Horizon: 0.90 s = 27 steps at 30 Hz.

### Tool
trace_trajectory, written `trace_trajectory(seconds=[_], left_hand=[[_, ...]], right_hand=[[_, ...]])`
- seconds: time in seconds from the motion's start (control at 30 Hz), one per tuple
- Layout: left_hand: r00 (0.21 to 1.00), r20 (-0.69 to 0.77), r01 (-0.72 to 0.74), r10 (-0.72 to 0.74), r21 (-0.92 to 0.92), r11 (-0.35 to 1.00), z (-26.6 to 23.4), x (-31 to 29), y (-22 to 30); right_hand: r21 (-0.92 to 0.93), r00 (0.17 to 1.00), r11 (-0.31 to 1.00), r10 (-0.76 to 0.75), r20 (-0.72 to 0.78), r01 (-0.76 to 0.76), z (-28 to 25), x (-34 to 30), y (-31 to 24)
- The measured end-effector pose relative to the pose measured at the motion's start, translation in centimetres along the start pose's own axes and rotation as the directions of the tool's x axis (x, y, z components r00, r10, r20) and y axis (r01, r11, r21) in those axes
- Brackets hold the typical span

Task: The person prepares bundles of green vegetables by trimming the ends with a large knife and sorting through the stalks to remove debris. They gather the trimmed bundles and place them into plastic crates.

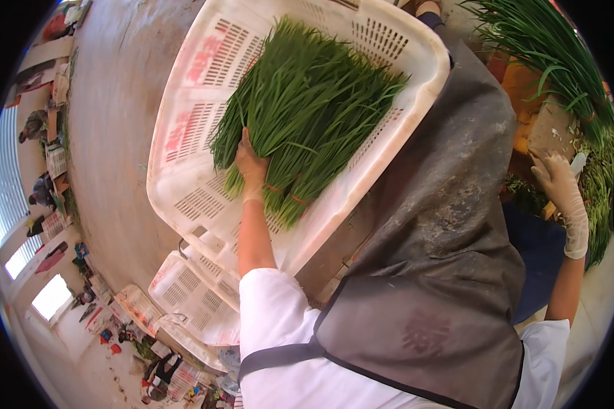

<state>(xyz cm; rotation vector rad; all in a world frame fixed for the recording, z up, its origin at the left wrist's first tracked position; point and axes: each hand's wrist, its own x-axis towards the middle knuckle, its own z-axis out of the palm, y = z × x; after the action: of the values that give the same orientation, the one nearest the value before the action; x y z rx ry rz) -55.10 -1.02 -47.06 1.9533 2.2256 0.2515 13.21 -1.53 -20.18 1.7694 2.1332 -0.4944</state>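
Observation:
A thick mass of green chives (307,95), tied in bundles with orange-red bands near the pale stem ends, lies in a white plastic crate (162,146) with slotted walls. My left hand (252,165) reaches into it and grips a bundle of chives by its stem side. The thumb shows on top; the other fingers are partly hidden by the leaves. At the far right, my right hand (556,178), in a thin pale glove, has its fingers apart beside a worn wooden board (551,129) and holds nothing. A small whitish piece (578,163) shows beside that hand.
More long chives (539,48) lie at the upper right, with loose trimmings (597,184) below them. Another white crate (191,293) stands at the lower left. My dark apron (443,177) covers my lap. Several people work along the far left wall.

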Motion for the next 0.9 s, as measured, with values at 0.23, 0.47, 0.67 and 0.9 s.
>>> trace_trajectory(seconds=[0.23,0.47,0.67,0.9], left_hand=[[0.957,0.211,0.215,-0.198,-0.059,0.975,-0.2,0.7,-0.4],[0.874,0.402,0.285,-0.273,0.032,0.958,1.6,-1.0,-0.6],[0.835,0.517,0.108,-0.188,0.182,0.977,-1.5,1.2,0.5],[0.978,-0.165,-0.118,0.128,0.069,0.991,3.3,8.1,7.4]], right_hand=[[0.04,0.998,0.999,-0.024,-0.065,0.027,-2.4,-0.1,0.5],[0.052,0.978,0.979,0.191,0.088,-0.196,0.0,-4.3,6.3],[0.148,0.957,0.959,0.208,0.2,-0.24,1.0,-5.0,5.4],[0.173,0.945,0.94,0.26,0.2,-0.295,-1.9,-2.1,3.5]])
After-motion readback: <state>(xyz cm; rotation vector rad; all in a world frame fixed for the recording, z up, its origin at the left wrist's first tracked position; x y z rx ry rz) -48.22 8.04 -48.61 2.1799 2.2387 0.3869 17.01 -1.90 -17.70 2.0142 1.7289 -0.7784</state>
